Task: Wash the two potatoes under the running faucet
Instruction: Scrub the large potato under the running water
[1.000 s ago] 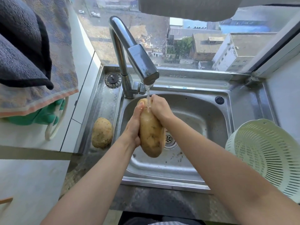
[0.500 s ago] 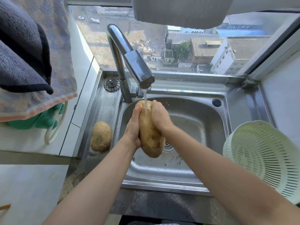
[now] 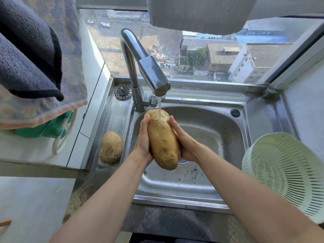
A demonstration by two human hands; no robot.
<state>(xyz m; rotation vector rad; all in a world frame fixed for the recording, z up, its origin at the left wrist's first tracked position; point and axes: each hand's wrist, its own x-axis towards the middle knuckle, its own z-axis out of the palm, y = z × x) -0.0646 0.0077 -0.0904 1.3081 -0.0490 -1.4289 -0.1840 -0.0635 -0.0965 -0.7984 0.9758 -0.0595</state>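
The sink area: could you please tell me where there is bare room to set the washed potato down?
Free: the steel ledge right of the basin, between the window frame and the colander, and the colander's inside. Crowded: the left ledge, where the second potato lies in front of the strainer plug, and under the faucet, where both hands hold the potato.

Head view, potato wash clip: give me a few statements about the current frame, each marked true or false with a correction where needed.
1. Water runs from the faucet onto the held potato. True.
2. Only the right hand holds that potato. False: the left hand grips it too.
3. The second potato lies inside the sink basin. False: it rests on the ledge left of the basin.
4. A white colander sits to the right of the sink. True.
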